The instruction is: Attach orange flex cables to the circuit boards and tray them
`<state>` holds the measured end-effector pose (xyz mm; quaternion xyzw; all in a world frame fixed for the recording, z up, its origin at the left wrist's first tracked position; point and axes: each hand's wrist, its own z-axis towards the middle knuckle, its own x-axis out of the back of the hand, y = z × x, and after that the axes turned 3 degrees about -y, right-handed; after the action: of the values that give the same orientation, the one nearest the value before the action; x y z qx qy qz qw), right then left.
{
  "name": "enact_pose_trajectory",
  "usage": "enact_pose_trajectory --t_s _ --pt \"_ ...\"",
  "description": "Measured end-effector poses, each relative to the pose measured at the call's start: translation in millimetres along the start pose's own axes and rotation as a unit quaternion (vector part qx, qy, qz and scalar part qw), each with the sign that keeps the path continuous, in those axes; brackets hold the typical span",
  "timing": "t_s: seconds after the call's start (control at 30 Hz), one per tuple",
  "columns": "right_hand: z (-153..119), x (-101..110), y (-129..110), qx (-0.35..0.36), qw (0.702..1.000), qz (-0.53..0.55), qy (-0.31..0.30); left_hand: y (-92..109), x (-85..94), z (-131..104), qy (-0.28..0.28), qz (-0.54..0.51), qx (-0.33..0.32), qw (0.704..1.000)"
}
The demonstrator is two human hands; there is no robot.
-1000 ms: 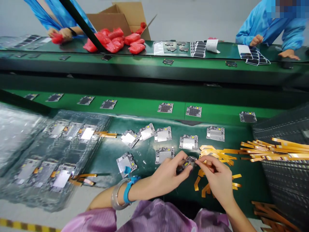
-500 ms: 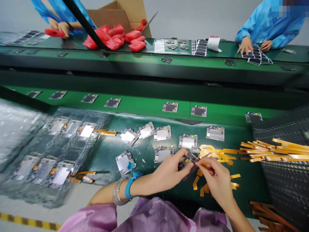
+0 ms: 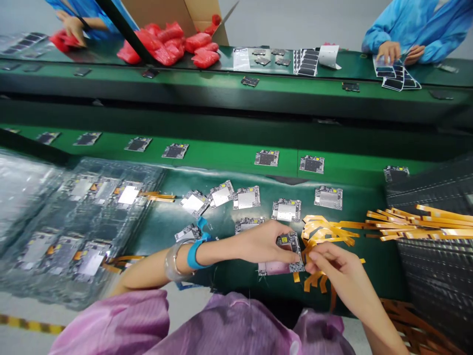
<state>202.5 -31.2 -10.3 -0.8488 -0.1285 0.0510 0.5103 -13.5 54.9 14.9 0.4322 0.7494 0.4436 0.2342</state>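
My left hand (image 3: 264,241), with a blue strap at the wrist, grips a circuit board (image 3: 290,246) between thumb and fingers. Part of a pinkish, shiny plate shows below the thumb. My right hand (image 3: 334,261) is closed at the board's right edge, pinching an orange flex cable (image 3: 308,250). Beside both hands lies a pile of orange flex cables (image 3: 325,228). Several circuit boards with silver plates, among them one board (image 3: 287,211), rest on the green table (image 3: 162,227) beyond my hands.
Clear trays (image 3: 107,222) holding boards stand at the left. More boards (image 3: 175,151) lie on the green belt (image 3: 221,160). Long orange cables (image 3: 436,224) lie on a dark stack at the right. Across the line, two people in blue sleeves handle red wrap (image 3: 64,41) and dark sheets (image 3: 397,74).
The held board has tilted and now shows more of its face. My right hand has moved slightly down and right. Boards on the belt have shifted right in view, and the view has moved slightly.
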Motion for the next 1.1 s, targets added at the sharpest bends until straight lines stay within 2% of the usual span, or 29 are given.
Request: enact_pose_trajectory --t_s 0.23,0.6,0.77,1.0,1.1 --pt "-5.3 -8.7 -1.3 -0.049 0.997 0.054 0.013 6.2 2.9 -1.9 -0.031 0.023 0.012 0.999" --pt "-4.2 -8.3 0.3 -0.041 0.998 0.040 -0.040 4.4 1.1 0.1 -0.058 0.025 0.019 0.998" --pt "-2.2 -7.8 2.5 -0.040 0.998 0.034 -0.032 4.0 0.8 2.4 -0.038 0.001 0.021 0.999" --pt "-2.7 -6.7 5.4 -0.035 0.998 -0.023 -0.048 -13.8 -3.6 16.7 -0.038 -0.018 0.033 0.999" --pt "-2.5 -9.4 9.9 -0.031 0.996 -0.066 -0.059 -23.0 -3.2 24.9 -0.066 -0.006 0.037 0.997"
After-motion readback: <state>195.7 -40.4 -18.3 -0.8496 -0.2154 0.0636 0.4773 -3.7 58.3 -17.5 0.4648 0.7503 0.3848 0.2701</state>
